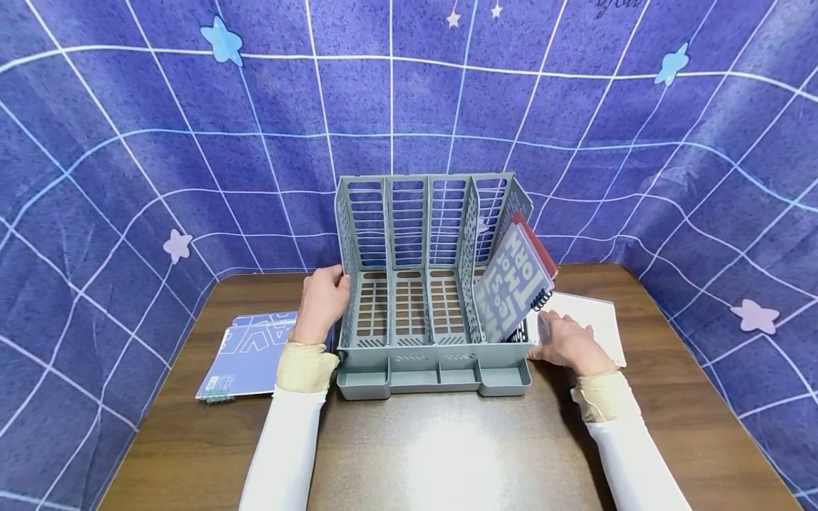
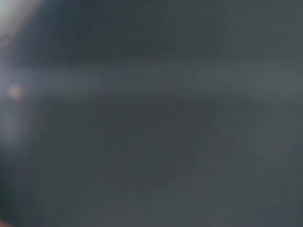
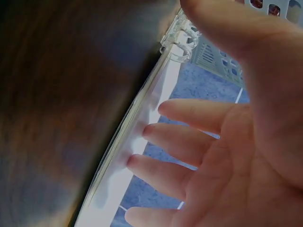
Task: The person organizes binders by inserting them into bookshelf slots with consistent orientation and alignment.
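A grey-green file organizer point(image 1: 409, 355) with upright dividers stands mid-table. My left hand point(image 1: 319, 301) grips its left side wall with bent fingers; the left wrist view shows only a blurred dark surface. On the right, my right hand point(image 1: 565, 344) reaches over a white ring-bound notebook point(image 1: 597, 326) lying flat. In the right wrist view its fingers are spread and fairly straight, fingertips at the white notebook's surface point(image 3: 109, 189), thumb near the clear rings point(image 3: 182, 42). A grey lettered spiral notebook point(image 1: 511, 277) leans in the rightmost compartment, in front of a red-brown notebook point(image 1: 537, 245).
Blue-violet notebooks point(image 1: 249, 355) with white lettering lie on the table left of the organizer, partly behind the left forearm. Small trays point(image 1: 505, 380) run along the organizer's front. A blue gridded curtain point(image 1: 396, 85) hangs behind and beside the wooden table point(image 1: 409, 454).
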`<control>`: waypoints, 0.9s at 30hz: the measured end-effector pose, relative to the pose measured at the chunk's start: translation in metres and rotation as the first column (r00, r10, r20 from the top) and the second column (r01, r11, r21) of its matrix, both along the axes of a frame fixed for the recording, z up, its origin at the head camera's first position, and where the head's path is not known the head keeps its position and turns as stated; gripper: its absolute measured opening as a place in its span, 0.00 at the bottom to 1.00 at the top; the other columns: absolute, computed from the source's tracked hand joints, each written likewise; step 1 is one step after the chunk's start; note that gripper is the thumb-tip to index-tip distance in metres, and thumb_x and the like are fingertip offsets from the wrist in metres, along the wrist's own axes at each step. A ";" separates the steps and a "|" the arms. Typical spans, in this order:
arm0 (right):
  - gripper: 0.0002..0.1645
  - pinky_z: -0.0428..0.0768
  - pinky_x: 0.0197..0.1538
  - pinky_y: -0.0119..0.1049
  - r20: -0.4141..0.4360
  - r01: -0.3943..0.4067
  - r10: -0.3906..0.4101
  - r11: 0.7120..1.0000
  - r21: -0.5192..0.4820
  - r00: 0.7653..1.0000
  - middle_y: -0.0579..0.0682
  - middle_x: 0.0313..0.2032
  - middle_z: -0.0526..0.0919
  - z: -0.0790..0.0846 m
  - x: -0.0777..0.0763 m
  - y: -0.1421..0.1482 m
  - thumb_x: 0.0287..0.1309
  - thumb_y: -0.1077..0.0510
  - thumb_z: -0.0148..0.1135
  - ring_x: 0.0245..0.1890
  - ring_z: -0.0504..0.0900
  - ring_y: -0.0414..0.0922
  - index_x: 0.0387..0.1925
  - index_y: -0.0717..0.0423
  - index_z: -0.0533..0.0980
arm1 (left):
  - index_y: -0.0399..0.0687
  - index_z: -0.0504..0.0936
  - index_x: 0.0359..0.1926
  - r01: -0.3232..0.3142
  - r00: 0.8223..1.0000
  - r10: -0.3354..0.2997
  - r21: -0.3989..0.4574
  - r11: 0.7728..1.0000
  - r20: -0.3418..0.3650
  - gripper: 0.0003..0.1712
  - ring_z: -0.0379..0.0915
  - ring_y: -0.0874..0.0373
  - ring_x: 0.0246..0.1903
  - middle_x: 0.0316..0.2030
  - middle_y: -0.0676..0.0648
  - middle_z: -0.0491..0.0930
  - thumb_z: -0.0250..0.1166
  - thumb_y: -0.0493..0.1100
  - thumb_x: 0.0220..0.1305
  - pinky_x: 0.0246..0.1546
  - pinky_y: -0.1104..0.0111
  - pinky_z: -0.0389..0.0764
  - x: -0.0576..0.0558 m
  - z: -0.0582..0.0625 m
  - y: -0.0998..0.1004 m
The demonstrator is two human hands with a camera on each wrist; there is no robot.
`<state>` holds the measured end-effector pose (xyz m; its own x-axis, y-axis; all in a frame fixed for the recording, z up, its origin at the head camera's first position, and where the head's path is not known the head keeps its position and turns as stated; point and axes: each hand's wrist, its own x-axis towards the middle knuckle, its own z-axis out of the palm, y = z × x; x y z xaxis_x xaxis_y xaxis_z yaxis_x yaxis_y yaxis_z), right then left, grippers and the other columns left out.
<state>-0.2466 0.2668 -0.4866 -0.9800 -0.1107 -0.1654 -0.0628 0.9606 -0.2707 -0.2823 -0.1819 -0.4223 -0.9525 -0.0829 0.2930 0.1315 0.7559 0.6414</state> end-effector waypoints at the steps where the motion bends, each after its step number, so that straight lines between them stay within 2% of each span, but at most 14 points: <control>1: 0.60 0.55 0.59 0.77 -0.018 -0.005 0.005 1.000 0.006 1.000 0.70 0.62 0.70 -0.001 0.000 0.001 0.39 0.36 0.75 0.63 0.64 0.70 0.69 0.61 0.63 | 0.48 0.68 0.22 0.001 1.000 -0.001 -0.003 1.000 0.002 0.17 0.63 0.49 0.19 0.15 0.49 0.62 0.55 0.44 0.71 0.20 0.59 0.65 0.000 0.000 0.000; 3: 0.56 0.61 0.56 0.75 -0.062 -0.024 0.025 1.000 0.019 0.998 0.68 0.52 0.78 -0.001 0.001 0.001 0.39 0.36 0.75 0.57 0.71 0.69 0.65 0.61 0.67 | 0.48 0.69 0.22 -0.001 1.000 0.001 -0.007 1.000 0.003 0.17 0.63 0.50 0.19 0.15 0.49 0.61 0.54 0.44 0.71 0.20 0.58 0.65 0.000 0.000 0.001; 5: 0.51 0.66 0.52 0.71 -0.107 -0.046 0.049 0.999 0.028 0.993 0.64 0.41 0.81 -0.001 0.002 0.002 0.38 0.37 0.76 0.49 0.76 0.67 0.60 0.61 0.71 | 0.47 0.69 0.23 0.001 1.000 -0.001 -0.011 1.000 0.004 0.17 0.62 0.50 0.18 0.14 0.49 0.61 0.54 0.44 0.71 0.20 0.59 0.65 0.000 0.000 0.001; 9: 0.36 0.74 0.42 0.61 -0.149 -0.089 0.091 0.996 0.021 0.985 0.53 0.27 0.78 -0.001 0.003 0.002 0.39 0.40 0.76 0.34 0.79 0.59 0.43 0.59 0.76 | 0.48 0.71 0.24 0.008 1.000 -0.008 -0.005 1.000 0.009 0.16 0.62 0.50 0.18 0.14 0.49 0.62 0.53 0.45 0.71 0.21 0.59 0.66 0.001 0.001 0.002; 12: 0.27 0.76 0.37 0.56 -0.137 -0.098 0.097 0.995 -0.003 0.986 0.51 0.25 0.76 0.000 0.005 0.000 0.42 0.44 0.76 0.29 0.77 0.54 0.35 0.58 0.74 | 0.48 0.72 0.24 0.011 1.000 -0.011 0.000 1.000 0.003 0.16 0.63 0.50 0.19 0.14 0.49 0.63 0.54 0.44 0.71 0.21 0.59 0.67 0.001 0.001 0.002; 14: 0.24 0.77 0.36 0.55 -0.130 -0.103 0.101 0.995 -0.011 0.986 0.52 0.25 0.76 0.001 0.007 -0.001 0.44 0.48 0.74 0.28 0.77 0.54 0.34 0.59 0.73 | 0.47 0.71 0.23 0.009 1.000 -0.009 0.000 1.000 -0.003 0.16 0.64 0.49 0.19 0.14 0.49 0.62 0.54 0.43 0.71 0.22 0.59 0.67 0.001 0.001 0.002; 19: 0.15 0.78 0.33 0.53 -0.144 -0.150 0.155 0.988 0.044 0.977 0.52 0.23 0.76 0.003 0.010 -0.007 0.48 0.52 0.70 0.26 0.78 0.52 0.28 0.57 0.73 | 0.48 0.73 0.23 0.001 1.000 -0.001 -0.002 1.000 -0.018 0.15 0.66 0.48 0.22 0.14 0.49 0.64 0.55 0.42 0.70 0.25 0.58 0.69 0.000 0.000 0.002; 23: 0.12 0.77 0.29 0.51 -0.162 -0.158 0.166 0.986 0.061 0.973 0.49 0.21 0.76 0.004 0.011 -0.013 0.44 0.53 0.69 0.23 0.76 0.50 0.22 0.52 0.74 | 0.48 0.72 0.23 0.002 1.000 -0.002 -0.003 1.000 -0.011 0.15 0.65 0.49 0.21 0.14 0.49 0.65 0.54 0.43 0.70 0.24 0.58 0.68 0.000 -0.001 0.002; 27: 0.12 0.75 0.27 0.53 -0.234 -0.148 0.159 0.987 0.065 0.959 0.49 0.18 0.74 0.004 0.012 -0.016 0.37 0.56 0.70 0.20 0.76 0.51 0.17 0.51 0.72 | 0.48 0.72 0.24 0.003 1.000 -0.003 0.012 1.000 0.005 0.16 0.64 0.50 0.19 0.15 0.49 0.65 0.54 0.43 0.71 0.22 0.59 0.67 0.001 0.000 0.001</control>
